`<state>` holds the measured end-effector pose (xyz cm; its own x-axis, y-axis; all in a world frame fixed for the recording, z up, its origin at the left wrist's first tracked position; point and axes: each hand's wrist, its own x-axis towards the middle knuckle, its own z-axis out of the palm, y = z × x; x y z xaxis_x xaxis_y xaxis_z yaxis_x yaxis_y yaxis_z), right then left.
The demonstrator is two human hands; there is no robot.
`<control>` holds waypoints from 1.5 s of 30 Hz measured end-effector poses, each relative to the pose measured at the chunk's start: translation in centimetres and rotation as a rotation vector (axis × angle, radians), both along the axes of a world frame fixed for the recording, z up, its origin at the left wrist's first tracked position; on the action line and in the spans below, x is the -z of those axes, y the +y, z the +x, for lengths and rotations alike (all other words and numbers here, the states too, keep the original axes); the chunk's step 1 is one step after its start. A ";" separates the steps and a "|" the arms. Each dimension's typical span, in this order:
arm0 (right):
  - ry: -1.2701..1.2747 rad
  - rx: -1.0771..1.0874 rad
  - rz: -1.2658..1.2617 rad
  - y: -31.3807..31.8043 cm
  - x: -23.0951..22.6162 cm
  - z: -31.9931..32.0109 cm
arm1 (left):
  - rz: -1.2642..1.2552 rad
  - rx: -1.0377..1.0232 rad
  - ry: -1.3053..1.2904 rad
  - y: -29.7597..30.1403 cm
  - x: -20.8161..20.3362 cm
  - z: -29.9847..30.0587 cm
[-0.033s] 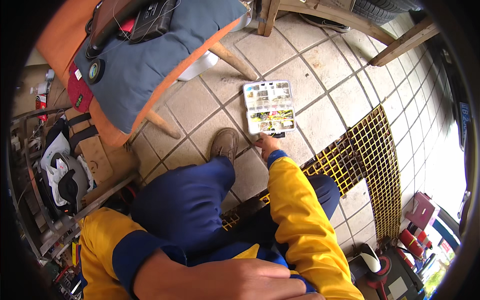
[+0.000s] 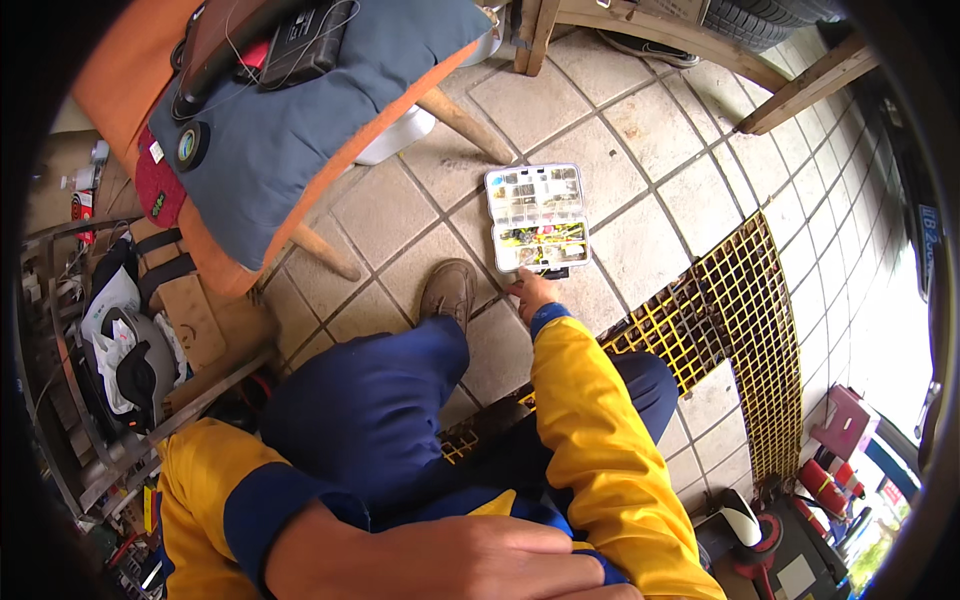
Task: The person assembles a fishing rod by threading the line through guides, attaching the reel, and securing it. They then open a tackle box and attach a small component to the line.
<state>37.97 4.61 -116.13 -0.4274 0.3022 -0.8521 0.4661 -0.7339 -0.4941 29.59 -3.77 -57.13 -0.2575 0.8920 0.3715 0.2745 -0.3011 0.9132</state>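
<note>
A clear plastic compartment box lies unfolded on the tiled floor, its lid laid back on the far side. Small mixed pieces, some yellow and green, fill its near half; they are too small to name. At the box's near edge, my right hand has its fingers bent against the rim, beside a black handle or latch. My left hand lies across my lap by the right sleeve, back up, fingers together and curled. Its fingertips and anything under them are hidden.
An orange chair with a grey cushion stands left, carrying a roll of black tape and a dark case. My boot is beside the box. A yellow floor grating lies right, a wooden stand with tyres at the back.
My right hand and forearm have shifted very slightly left and nearer. The box and my left hand look almost the same.
</note>
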 end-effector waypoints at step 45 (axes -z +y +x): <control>-0.186 -0.635 1.195 13.8 -12.5 -4.0 | -0.104 0.128 0.076 -0.7 -0.4 -5.2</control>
<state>34.00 18.40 -103.65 -0.6759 0.6849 -0.2720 0.6888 0.4559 -0.5636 24.35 -4.45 -56.77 -0.1139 0.9505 0.2891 0.3089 -0.2427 0.9196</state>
